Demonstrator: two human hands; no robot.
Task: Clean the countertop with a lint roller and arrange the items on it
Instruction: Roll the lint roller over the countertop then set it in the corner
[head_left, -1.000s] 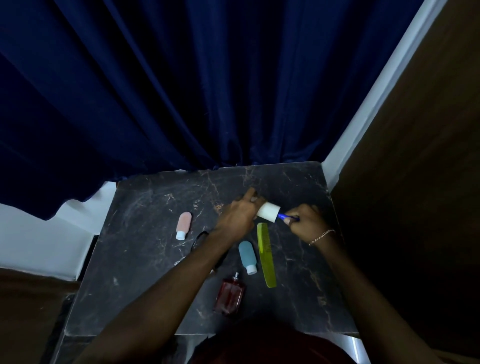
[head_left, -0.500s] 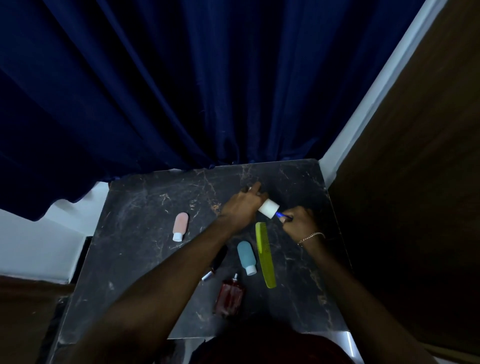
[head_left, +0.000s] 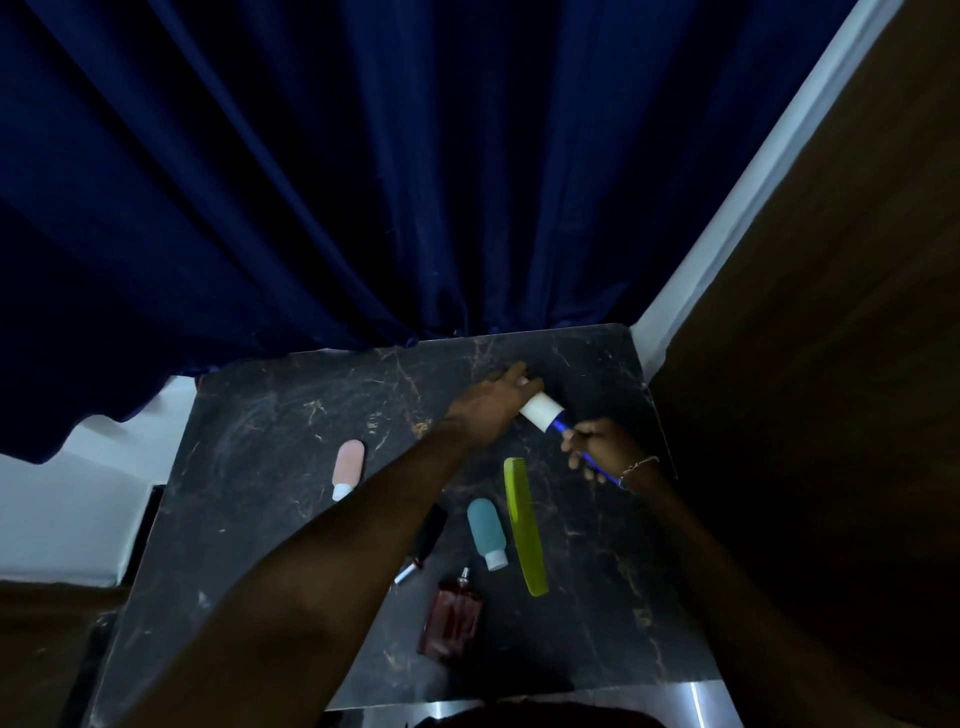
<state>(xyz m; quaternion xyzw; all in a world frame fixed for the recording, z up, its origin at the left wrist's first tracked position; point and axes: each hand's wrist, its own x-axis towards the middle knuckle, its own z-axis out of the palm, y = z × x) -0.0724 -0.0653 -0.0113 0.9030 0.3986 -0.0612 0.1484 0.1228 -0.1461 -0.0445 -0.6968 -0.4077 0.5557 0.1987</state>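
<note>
A lint roller (head_left: 542, 412) with a white roll and blue handle is held over the back right of the black marble countertop (head_left: 270, 447). My right hand (head_left: 600, 447) grips its blue handle. My left hand (head_left: 493, 402) closes over the far end of the white roll. On the countertop lie a pink tube (head_left: 347, 467), a teal tube (head_left: 487, 532), a yellow-green comb (head_left: 524, 522) and a reddish perfume bottle (head_left: 453, 618). A dark object (head_left: 428, 535) lies partly hidden under my left forearm.
A dark blue curtain (head_left: 363, 182) hangs behind the countertop. A brown wooden panel (head_left: 831, 364) stands along the right side. A white wall (head_left: 67, 499) lies to the left, and a shiny strip (head_left: 571, 701) runs along the front edge.
Both hands have carried the lint roller slightly toward the back of the countertop. The roll now points more toward the back left. The items on the countertop have not moved.
</note>
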